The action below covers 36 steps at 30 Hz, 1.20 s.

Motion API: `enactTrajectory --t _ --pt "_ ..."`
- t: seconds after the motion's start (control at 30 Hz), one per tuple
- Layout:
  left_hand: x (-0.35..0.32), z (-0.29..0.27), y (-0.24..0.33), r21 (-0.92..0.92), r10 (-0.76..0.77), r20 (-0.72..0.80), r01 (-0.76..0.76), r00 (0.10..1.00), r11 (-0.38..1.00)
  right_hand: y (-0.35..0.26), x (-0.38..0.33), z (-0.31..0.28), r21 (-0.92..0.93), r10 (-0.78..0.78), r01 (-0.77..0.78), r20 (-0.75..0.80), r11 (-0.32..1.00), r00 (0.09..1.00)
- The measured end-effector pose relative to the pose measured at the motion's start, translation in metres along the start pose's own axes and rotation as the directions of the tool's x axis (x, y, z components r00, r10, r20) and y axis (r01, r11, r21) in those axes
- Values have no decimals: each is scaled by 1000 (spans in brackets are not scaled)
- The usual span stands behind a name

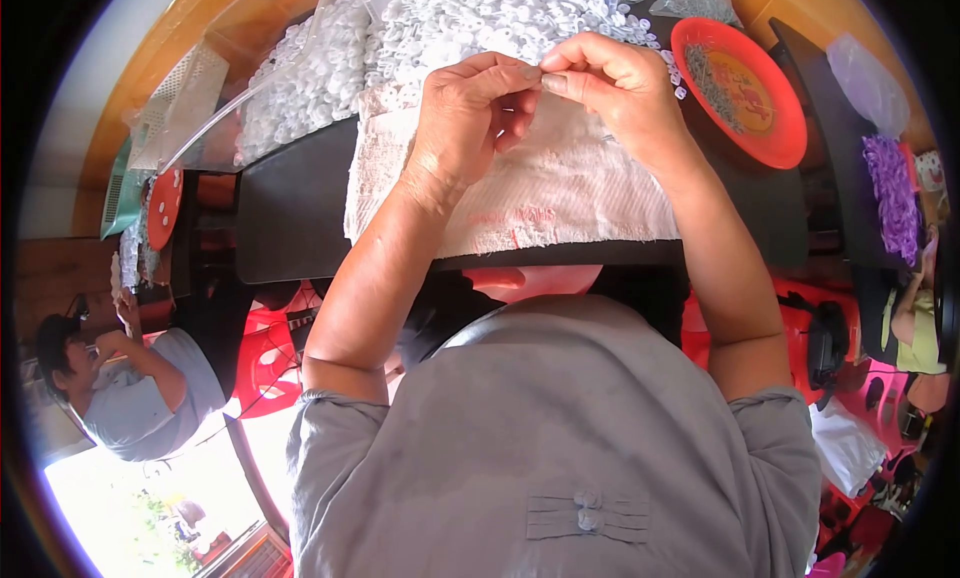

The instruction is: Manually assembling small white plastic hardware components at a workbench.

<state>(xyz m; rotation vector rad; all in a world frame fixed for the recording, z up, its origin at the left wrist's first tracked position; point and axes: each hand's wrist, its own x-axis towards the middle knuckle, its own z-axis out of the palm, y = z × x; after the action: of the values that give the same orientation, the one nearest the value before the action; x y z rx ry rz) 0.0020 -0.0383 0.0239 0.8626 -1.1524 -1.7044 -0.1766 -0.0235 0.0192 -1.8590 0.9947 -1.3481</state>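
Head view: left grip (455, 113) and right grip (635, 90) pinch, contents unclear, white pieces (475, 18) beyond.

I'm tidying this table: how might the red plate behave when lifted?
The red plate looks like glossy plastic, so it is probably light and fairly stiff. Its thin grey pieces lie loose toward the left side, so they might slide or spill if tilted.

Left hand (465, 118) and right hand (630, 93) meet, thumbs and forefingers pinched; anything between too small to tell. Below fingers: pale woven cloth (570, 193) on dark table (290, 203). Just beyond fingers: heap of small white pieces (480, 18). Right of fingers: red plate (790, 133) bearing thin metal pieces (712, 86). Farther right: purple bundle (888, 193).
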Motion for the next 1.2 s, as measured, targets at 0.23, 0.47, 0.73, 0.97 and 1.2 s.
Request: enactTrajectory --t 0.23,0.47,0.73,0.97,1.2 --pt "-12 -22 20 246 226 -151 -185 962 951 2 -1 2 88 63 -60 -38 994 997" --pt "-24 -62 0 743 501 -88 -279 861 609 -4 -1 0 104 72 -65 -61 992 996" --pt "-5 -46 -18 883 382 435 -470 815 -2 2 -2 0 37 100 -99 -16 994 995" --pt "-1 -49 -24 893 409 437 -442 801 -89 2 -2 -1 -9 77 -77 4 997 997" --pt "-9 -20 0 433 73 -69 -36 995 900 -12 -2 -1 144 286 -283 4 948 958"
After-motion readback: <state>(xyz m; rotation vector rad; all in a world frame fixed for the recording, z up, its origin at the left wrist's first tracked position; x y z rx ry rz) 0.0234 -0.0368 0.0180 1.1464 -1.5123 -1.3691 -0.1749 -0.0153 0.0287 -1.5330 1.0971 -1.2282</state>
